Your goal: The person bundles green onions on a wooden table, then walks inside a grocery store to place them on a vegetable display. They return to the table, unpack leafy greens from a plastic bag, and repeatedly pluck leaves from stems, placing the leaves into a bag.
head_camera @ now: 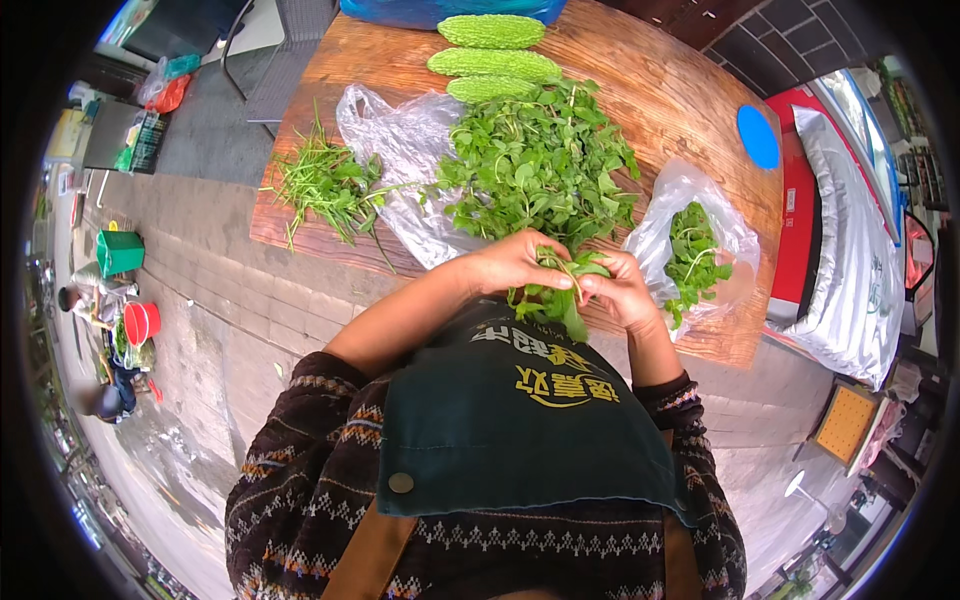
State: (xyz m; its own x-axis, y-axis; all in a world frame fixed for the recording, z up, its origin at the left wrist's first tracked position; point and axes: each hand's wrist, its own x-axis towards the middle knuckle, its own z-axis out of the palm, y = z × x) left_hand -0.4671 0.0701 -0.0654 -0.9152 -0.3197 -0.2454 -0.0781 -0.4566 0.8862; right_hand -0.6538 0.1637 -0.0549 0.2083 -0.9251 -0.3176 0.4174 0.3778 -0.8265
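My left hand (517, 262) holds a few leafy green sprigs (555, 300) between thumb and fingers at the table's near edge. Close beside it, my right hand (615, 289) pinches the same sprigs. Just beyond both hands lies a big heap of leafy greens (540, 165), partly on a crumpled clear plastic bag (420, 142). To the left is a smaller pile of stems and leaves (330, 184). On the right, an open plastic bag (679, 184) holds more leafy sprigs (694, 255).
Several bitter melons (491, 66) lie at the back of the wooden table (675, 90), near a blue bag (450, 11). A blue disc (758, 136) sits at the right edge. Two people crouch on the pavement far left, by a red bucket (142, 322) and a green bin (120, 253).
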